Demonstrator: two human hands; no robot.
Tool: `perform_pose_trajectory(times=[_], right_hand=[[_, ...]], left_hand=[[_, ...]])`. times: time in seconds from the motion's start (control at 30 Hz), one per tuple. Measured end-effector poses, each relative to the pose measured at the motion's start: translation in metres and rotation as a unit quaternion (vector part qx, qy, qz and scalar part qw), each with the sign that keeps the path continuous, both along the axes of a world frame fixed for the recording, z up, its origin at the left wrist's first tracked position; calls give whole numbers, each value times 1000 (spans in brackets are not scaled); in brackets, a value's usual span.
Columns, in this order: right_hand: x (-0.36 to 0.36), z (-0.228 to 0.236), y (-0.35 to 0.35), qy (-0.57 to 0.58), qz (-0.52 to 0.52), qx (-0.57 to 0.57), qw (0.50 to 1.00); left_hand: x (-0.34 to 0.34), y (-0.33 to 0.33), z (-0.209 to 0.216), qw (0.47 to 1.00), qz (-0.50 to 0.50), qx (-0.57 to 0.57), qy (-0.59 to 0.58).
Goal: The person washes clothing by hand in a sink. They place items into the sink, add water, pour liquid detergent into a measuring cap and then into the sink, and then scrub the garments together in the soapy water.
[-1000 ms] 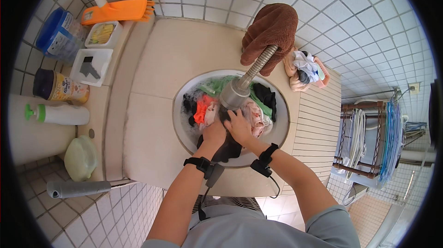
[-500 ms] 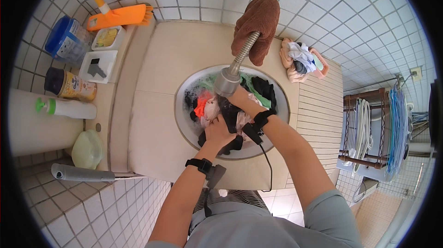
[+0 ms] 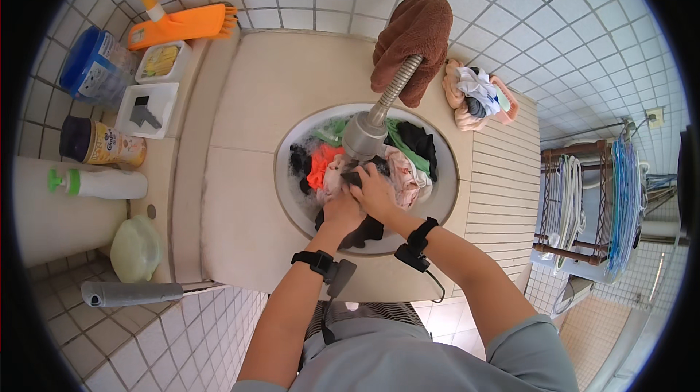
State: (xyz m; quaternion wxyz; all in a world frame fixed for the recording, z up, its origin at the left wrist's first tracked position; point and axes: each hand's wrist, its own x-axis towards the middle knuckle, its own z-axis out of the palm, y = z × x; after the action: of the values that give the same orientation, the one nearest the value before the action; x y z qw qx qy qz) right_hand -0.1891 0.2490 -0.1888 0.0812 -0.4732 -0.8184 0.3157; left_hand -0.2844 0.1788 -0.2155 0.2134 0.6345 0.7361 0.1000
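Observation:
Under the metal faucet head (image 3: 362, 138), my two hands are close together in a round white sink (image 3: 289, 206) filled with wet clothes and suds. My left hand (image 3: 343, 210) grips a black garment (image 3: 362, 234), part of which hangs toward the sink's near rim. Beside it on the right, my right hand (image 3: 375, 191) has its fingers curled over the same dark cloth; the fingertips are partly hidden. Around them lie an orange-red cloth (image 3: 323, 166), a pale pink printed garment (image 3: 405, 175), green cloth (image 3: 402, 145) and another black piece (image 3: 418, 145).
A brown towel (image 3: 415, 42) drapes over the faucet's flexible neck. More folded clothes and a pink brush (image 3: 506, 100) lie at the back right. On the left ledge stand tubs, a pump bottle (image 3: 109, 183) and an orange broom (image 3: 179, 26). Hangers (image 3: 576, 202) hang at right.
My right hand has come back from beneath the faucet head toward me and now sits against my left hand. More of the pink printed garment shows. The view has shifted slightly.

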Motion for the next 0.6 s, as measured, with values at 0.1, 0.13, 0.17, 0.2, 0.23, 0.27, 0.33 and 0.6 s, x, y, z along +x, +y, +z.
perform_pose_trajectory(times=[0.1, 0.13, 0.17, 0.2, 0.23, 0.27, 0.33, 0.6], right_hand=[[-9, -22, 22, -96, 35, 72, 992], [-12, -26, 31, -94, 38, 71, 992], [-15, -30, 40, -151, 116, 108, 976], [-18, -38, 45, -205, 191, 145, 949], [-13, -52, 47, 56, -10, 72, 996], [-7, -64, 55, 121, -34, 76, 989], [-11, -68, 60, 101, 3, 92, 991], [23, -38, 103, 53, 59, 139, 987]], left_hand=[[-3, 11, 15, 989, -2, -126, -74], [-4, 11, 17, 976, 19, -189, -104], [-4, 11, 15, 976, 24, -189, -103], [-6, 9, 11, 979, 19, -177, -97], [-2, 12, 11, 983, 7, -160, -95], [2, 15, 13, 983, 4, -156, -96], [4, 10, 18, 989, 35, -125, -66], [16, 23, 4, 994, -16, -95, -48]])
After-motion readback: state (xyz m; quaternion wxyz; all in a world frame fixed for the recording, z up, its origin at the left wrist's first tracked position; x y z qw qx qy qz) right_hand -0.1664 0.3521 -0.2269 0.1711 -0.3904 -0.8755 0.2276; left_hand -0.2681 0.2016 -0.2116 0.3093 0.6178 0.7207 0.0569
